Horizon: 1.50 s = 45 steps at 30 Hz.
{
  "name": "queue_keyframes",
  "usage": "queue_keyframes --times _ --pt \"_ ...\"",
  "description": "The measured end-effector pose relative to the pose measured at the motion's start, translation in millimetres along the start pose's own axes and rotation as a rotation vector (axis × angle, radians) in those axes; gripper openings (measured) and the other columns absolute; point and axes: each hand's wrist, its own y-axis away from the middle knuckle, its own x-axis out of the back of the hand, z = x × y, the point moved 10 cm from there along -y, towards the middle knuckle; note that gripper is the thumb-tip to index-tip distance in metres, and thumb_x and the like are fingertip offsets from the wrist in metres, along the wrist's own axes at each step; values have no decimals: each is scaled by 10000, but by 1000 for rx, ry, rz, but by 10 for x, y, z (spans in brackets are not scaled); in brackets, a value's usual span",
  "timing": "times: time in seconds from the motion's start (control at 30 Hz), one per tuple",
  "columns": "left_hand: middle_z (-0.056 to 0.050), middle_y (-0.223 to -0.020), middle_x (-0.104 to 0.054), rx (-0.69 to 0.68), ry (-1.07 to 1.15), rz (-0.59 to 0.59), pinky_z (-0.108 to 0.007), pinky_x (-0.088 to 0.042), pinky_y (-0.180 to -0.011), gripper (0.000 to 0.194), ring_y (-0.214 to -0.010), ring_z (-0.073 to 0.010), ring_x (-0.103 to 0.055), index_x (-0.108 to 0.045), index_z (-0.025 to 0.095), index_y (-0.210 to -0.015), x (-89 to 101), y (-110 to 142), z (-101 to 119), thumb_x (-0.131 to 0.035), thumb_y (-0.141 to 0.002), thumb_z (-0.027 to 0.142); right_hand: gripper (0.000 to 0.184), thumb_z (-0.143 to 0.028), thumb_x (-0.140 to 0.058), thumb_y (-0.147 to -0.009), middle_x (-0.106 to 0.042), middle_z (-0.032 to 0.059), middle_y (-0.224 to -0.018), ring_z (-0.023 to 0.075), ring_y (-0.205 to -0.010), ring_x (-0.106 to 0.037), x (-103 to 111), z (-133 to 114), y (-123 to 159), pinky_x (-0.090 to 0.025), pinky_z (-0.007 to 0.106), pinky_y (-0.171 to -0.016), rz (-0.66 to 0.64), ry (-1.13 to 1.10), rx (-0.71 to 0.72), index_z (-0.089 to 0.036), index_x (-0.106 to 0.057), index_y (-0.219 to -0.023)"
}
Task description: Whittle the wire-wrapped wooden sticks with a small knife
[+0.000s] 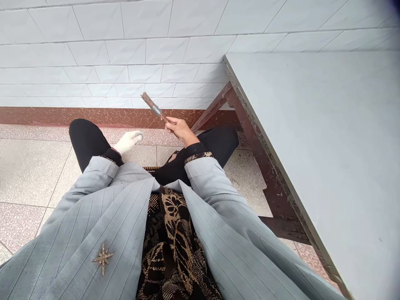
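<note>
Two hands reach out from two grey sleeves. The right hand (178,128), bare, clenches one short wooden stick (149,103) near its lower end, and the stick tilts up toward the wall, held clear of everything around it. Its brown surface looks rough and worn, and one band of silvery wire (156,110) winds around its middle. The left hand (128,141) wears one white knit glove, rounded and bunched at the fingers; no object shows in it, and whether it grips anything cannot be told. The two hands stay apart, both above two knees in black trousers (218,143).

Closer to the camera lies one grey pinstriped jacket (103,208), open down the front, with one gold star-shaped brooch (102,258) pinned to its lapel. Black cloth with a gold leaf pattern (175,237) shows between the jacket's two front edges.

To the right stands one counter (315,146), its flat top pale grey and smooth, its long edge dark and chipped. Under it runs a dark reddish-brown frame (259,166) with one slanting brace. Ahead rise rows of rectangular white wall tiles (156,54) above one band of brown veined skirting (93,116). Speckled square floor tiles (31,171) spread below.
</note>
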Motion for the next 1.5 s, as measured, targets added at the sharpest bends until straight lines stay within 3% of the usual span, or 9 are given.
queue_keyframes --times 0.3,0.47,0.57,0.7,0.83,0.93,1.07,1.17,1.5 --pt "-25 -807 -659 11 -169 -23 -265 -470 -716 291 -699 -136 -571 -674 153 -971 -48 10 -104 -448 -939 333 476 -67 -612 -884 -616 -16 -715 69 -539 -451 63 98 -24 -424 222 -568 93 191 -94 -90 -678 -1355" --pt "-50 -900 -717 -5 -353 -55 -277 -472 -777 308 -799 -165 -632 -711 157 -994 -87 40 51 -440 -972 301 461 -139 -656 -879 -753 58 -997 138 -756 -607 98 89 -20 -482 284 -746 100 591 -66 -175 -726 -1333" --pt "-66 -983 -744 9 -595 -39 -283 -461 -791 313 -902 -200 -661 -724 185 -1069 7 15 146 -449 -998 317 434 -177 -671 -876 -766 40 -1069 179 -892 -649 -5 148 17 -463 293 -817 -42 848 -75 -246 -757 -1296" --pt "-66 -1073 -756 -28 -788 -70 -280 -451 -798 324 -975 -217 -674 -726 205 -1119 140 -60 304 -453 -1010 342 416 -127 -691 -829 -766 18 -939 168 -862 -641 -309 291 160 -436 260 -802 -416 955 -98 -243 -803 -1212" --pt "-46 -1043 -757 -78 -648 -56 -276 -455 -829 299 -954 -193 -665 -729 193 -1074 303 -159 384 -465 -976 295 400 -184 -713 -811 -736 -7 -820 125 -704 -569 -535 342 353 -442 252 -733 -673 740 -192 -254 -807 -1194" --pt "-60 -944 -736 -14 -448 34 -285 -464 -782 282 -836 -177 -640 -721 158 -1010 428 -206 243 -472 -935 267 444 -258 -765 -767 -719 -2 -806 119 -675 -540 -656 222 433 -459 267 -703 -755 485 -182 -233 -797 -1209" --pt "-38 -740 -642 119 -196 68 -277 -439 -645 276 -636 -142 -532 -687 138 -963 288 -140 -77 -454 -909 275 504 -289 -738 -789 -703 7 -865 107 -689 -530 -418 -113 191 -462 260 -685 -393 202 36 -207 -748 -1286" --pt "-12 -679 -587 105 -90 -10 -272 -441 -647 256 -610 -131 -506 -665 142 -916 29 -61 -158 -454 -901 286 486 -203 -683 -797 -675 7 -817 100 -655 -500 -133 -94 47 -447 246 -642 -92 195 54 -154 -738 -1278" --pt "-45 -790 -661 15 -232 -62 -272 -457 -725 311 -730 -160 -575 -680 155 -912 -72 -5 -65 -441 -935 351 256 -244 -619 -894 -675 47 -797 148 -684 -544 -37 39 45 -404 285 -663 -19 748 -82 -129 -780 -1055"
